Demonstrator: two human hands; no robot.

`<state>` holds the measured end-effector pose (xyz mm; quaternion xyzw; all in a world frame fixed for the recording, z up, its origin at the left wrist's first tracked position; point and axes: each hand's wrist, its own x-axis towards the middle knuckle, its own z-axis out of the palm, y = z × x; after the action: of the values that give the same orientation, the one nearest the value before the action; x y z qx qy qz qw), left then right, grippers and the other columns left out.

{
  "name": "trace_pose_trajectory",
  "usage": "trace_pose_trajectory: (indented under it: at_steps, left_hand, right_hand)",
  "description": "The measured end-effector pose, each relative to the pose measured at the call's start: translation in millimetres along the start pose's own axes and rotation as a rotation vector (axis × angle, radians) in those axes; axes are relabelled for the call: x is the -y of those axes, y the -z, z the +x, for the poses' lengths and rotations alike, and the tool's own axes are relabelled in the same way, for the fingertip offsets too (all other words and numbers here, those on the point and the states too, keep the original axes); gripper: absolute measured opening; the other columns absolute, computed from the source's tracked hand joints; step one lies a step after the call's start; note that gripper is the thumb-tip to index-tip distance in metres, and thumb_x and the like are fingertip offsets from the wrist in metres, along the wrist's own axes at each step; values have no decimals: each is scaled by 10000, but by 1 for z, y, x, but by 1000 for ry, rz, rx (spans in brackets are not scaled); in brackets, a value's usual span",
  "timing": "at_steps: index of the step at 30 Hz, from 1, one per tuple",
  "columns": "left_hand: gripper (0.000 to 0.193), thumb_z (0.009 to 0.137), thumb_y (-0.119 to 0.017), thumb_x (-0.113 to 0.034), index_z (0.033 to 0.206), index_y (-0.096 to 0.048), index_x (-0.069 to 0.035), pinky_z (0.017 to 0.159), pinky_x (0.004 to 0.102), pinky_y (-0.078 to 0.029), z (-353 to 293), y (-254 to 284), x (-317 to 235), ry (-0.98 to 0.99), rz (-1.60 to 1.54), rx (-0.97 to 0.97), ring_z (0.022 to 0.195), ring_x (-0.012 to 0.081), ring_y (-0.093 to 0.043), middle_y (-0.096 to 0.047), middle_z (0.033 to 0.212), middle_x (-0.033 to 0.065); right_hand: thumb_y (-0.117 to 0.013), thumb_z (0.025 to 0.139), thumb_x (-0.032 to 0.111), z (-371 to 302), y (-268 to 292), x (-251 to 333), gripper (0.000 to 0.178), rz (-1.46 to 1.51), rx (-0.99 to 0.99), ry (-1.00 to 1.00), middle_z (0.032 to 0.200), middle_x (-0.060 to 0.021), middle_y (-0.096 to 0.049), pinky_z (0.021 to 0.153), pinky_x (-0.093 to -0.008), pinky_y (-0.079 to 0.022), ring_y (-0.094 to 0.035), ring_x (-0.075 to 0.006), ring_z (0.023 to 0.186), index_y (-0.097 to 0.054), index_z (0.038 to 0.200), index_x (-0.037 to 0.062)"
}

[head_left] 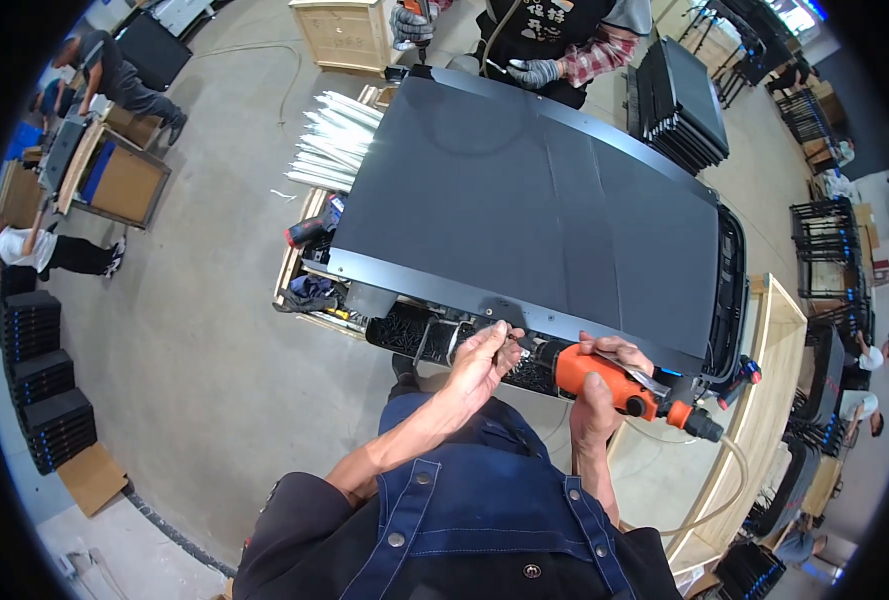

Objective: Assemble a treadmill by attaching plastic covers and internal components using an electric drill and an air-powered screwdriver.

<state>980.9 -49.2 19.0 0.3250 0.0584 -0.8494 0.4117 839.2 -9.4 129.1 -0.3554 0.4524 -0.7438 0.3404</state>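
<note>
A large black deck [475,210] with grey metal rails, like a treadmill's running deck, lies before me. My right hand [605,385] is wrapped round an orange power screwdriver [600,378], which lies level with its tip pointing left and a pale hose at its rear. At that tip, beside the near rail [445,287], my left hand [482,362] is closed in a pinch. What its fingers hold is too small to make out. Beneath the rail, next to my left hand, sits a black bin [397,335] of small dark parts, partly hidden.
Across the deck a person in grey gloves [535,73] holds another power tool. White rods [333,140] are bundled at the deck's left end, near a red and black tool [310,232]. A wooden crate [777,320] stands at right. Stacked black panels [677,105] are behind.
</note>
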Motion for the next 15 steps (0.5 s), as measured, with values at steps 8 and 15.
trace_pose_trajectory:
  at_steps: [8, 15]
  left_hand:
    - [332, 984, -621, -364, 1062, -666, -45, 710, 256, -583, 19, 19, -23, 211, -83, 12, 754, 129, -649, -686, 956, 22]
    - [322, 1007, -583, -395, 1035, -669, -86, 645, 222, -512, 26, 17, -26, 351, -164, 35, 718, 78, -559, -603, 837, -35]
  right_hand:
    - [-792, 792, 108, -2, -49, -15, 472, -246, 160, 109, 1103, -139, -583, 1015, -558, -493, -643, -267, 986, -500, 1162, 89]
    - [-709, 792, -88, 15, -72, -24, 430, -291, 239, 5, 1168, -192, -618, 949, -405, -535, -650, -261, 1056, -511, 1154, 33]
